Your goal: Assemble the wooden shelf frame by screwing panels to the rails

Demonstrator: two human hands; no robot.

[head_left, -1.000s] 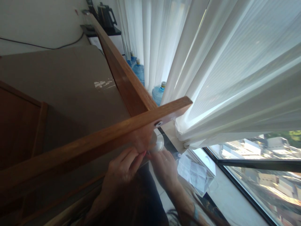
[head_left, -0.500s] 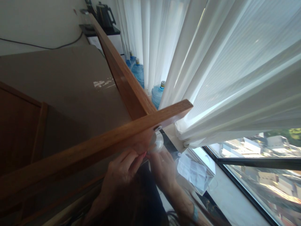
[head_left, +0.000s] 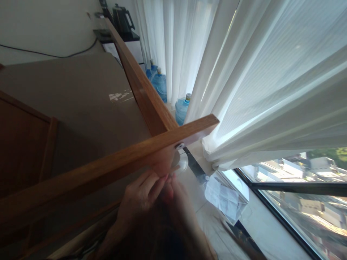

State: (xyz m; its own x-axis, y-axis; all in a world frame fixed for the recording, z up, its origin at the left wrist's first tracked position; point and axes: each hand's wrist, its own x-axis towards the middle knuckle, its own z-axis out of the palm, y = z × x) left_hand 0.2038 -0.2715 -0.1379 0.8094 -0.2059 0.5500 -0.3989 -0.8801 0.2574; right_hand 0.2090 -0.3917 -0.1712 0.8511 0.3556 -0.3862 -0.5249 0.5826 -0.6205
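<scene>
Two brown wooden boards meet at a corner: a long rail (head_left: 89, 173) runs across in front of me and a second board (head_left: 141, 86) leads away toward the wall. A screw head (head_left: 179, 146) shows in the rail's end. Just below the joint sits a round pale disc (head_left: 182, 163). My left hand (head_left: 139, 198) is under the joint with its fingers pinched together against the wood; what they pinch is hidden. My right hand (head_left: 180, 206) lies close beside it, smeared by motion, its fingers unclear.
White curtains (head_left: 244, 79) hang right of the boards, over a large window (head_left: 300, 195). Blue water jugs (head_left: 182, 107) stand on the floor by the curtain. A clear plastic bag with paper (head_left: 225, 200) lies on the floor. A black kettle (head_left: 121, 18) stands on a far cabinet.
My right hand has slid left from beside the round disc to right against my left hand and is now blurred. The left hand stays pinched under the joint.
</scene>
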